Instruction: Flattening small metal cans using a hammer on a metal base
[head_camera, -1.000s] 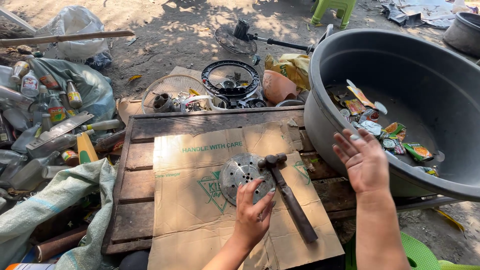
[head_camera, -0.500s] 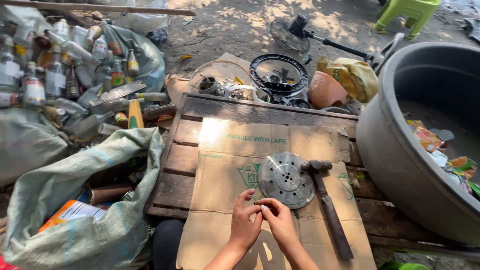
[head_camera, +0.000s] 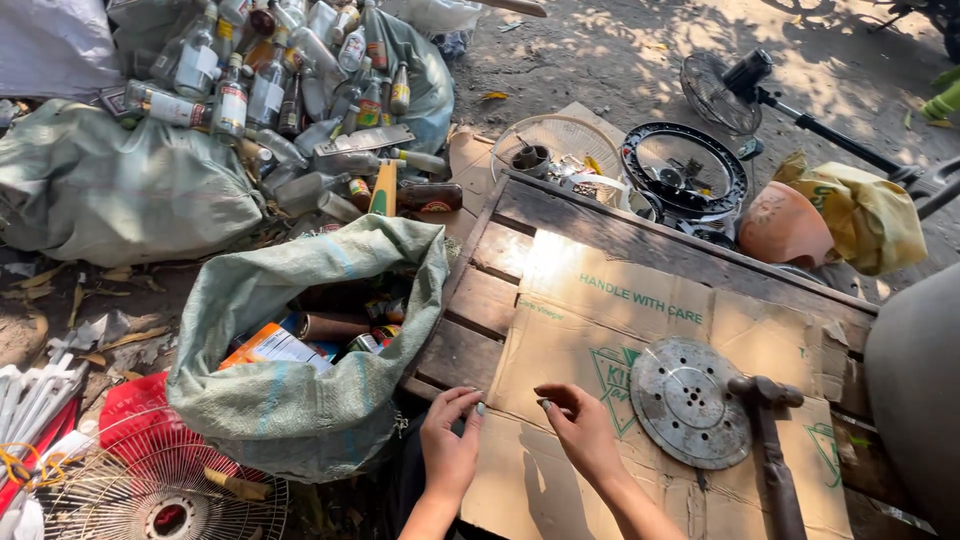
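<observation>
Green sack (head_camera: 300, 400) of cans, glass bottles (head_camera: 270, 90), fan guard (head_camera: 160, 490).

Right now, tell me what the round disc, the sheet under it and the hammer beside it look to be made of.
Round disc: likely metal, dull grey, with drilled holes and a worn, scuffed face.
Sheet: brown corrugated cardboard, flattened, with creased and torn edges and green print.
Hammer: the head looks like rusty, dark iron; the handle could be wood or metal, too dark and grimy to tell.
</observation>
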